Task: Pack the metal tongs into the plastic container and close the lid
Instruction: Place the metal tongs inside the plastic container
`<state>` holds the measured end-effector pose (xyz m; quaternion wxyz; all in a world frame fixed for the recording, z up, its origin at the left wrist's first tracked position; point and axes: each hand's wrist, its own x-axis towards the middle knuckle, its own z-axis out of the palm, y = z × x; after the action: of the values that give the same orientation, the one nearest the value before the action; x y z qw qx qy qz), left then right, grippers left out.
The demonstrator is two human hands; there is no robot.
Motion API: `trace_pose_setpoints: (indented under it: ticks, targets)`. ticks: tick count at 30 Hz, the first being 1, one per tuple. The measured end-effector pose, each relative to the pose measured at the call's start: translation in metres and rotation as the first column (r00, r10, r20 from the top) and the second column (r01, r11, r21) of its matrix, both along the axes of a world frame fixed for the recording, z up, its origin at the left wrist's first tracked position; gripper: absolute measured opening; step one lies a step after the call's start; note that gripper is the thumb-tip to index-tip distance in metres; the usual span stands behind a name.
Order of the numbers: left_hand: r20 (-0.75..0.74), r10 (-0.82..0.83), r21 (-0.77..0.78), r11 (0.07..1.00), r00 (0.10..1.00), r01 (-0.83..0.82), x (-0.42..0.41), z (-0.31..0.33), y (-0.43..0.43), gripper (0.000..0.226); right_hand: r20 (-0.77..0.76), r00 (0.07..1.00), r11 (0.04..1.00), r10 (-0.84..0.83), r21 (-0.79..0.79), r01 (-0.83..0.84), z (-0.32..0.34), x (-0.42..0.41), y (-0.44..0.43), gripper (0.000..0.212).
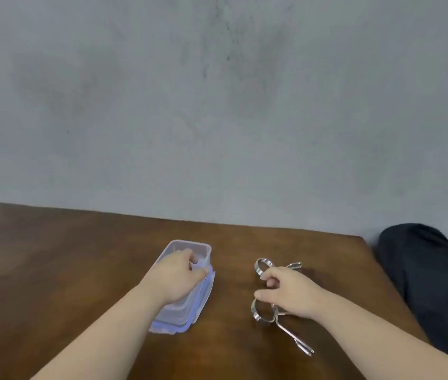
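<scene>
A clear plastic container [181, 311] with a blue-edged lid lies on the brown wooden table [53, 270], left of centre. My left hand [176, 275] rests on top of it, fingers curled over its far right edge. To the right lie metal tongs with ring-shaped ends: one ring [262, 266] farther back, another [261, 314] closer, its handle [296, 341] pointing toward me. My right hand [291, 292] is over them, fingers closing around the far pair. Much of the tongs is hidden under the hand.
A grey concrete wall [217, 105] stands right behind the table. A dark bag or cloth [431, 275] lies off the table's right edge. The table's right corner [359, 238] is near the tongs.
</scene>
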<state>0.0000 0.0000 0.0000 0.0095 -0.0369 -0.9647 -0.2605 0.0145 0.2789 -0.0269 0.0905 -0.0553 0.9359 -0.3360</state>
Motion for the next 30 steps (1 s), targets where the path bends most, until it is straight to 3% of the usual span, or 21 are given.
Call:
trace_pose_setpoints:
  ticks: [2,4,11,15,19,22,26,30]
  targets:
    - [0.045,0.008,-0.195,0.981,0.999,0.001,0.007,-0.007,0.0,0.044,-0.005,0.998,0.975,0.058,0.215,-0.056,-0.011,0.001,-0.006,0.082]
    - [0.078,0.003,-0.277,0.961,0.997,0.019,0.016,-0.016,0.001,0.047,-0.013,0.995,0.936,0.096,0.341,-0.085,-0.021,0.007,-0.012,0.089]
    - [0.067,-0.022,-0.358,0.933,0.998,0.045,0.03,-0.032,-0.001,0.044,-0.022,0.992,0.861,0.127,0.499,-0.099,-0.041,0.007,-0.023,0.076]
    - [0.069,-0.069,-0.455,0.885,0.995,0.093,0.04,-0.034,-0.008,0.039,-0.039,0.989,0.852,0.144,0.513,-0.103,-0.049,0.006,-0.019,0.077]
    - [0.087,-0.146,-0.545,0.821,0.985,0.169,0.047,-0.037,-0.019,0.047,-0.029,0.992,0.879,0.12,0.468,-0.093,-0.048,0.004,-0.01,0.081]
    - [0.059,-0.228,-0.601,0.77,0.972,0.217,0.051,-0.04,-0.027,0.055,-0.061,0.997,0.945,0.037,0.327,-0.016,-0.035,0.001,-0.004,0.08]
    - [-0.031,-0.37,-0.568,0.771,0.928,0.288,0.052,-0.051,-0.042,0.06,-0.166,0.986,0.995,0.024,0.096,-0.008,-0.001,-0.003,-0.01,0.071]
    - [-0.06,-0.462,-0.531,0.765,0.885,0.364,0.059,-0.047,-0.05,0.067,-0.24,0.967,0.996,0.09,0.016,-0.088,0.038,-0.003,-0.028,0.072]
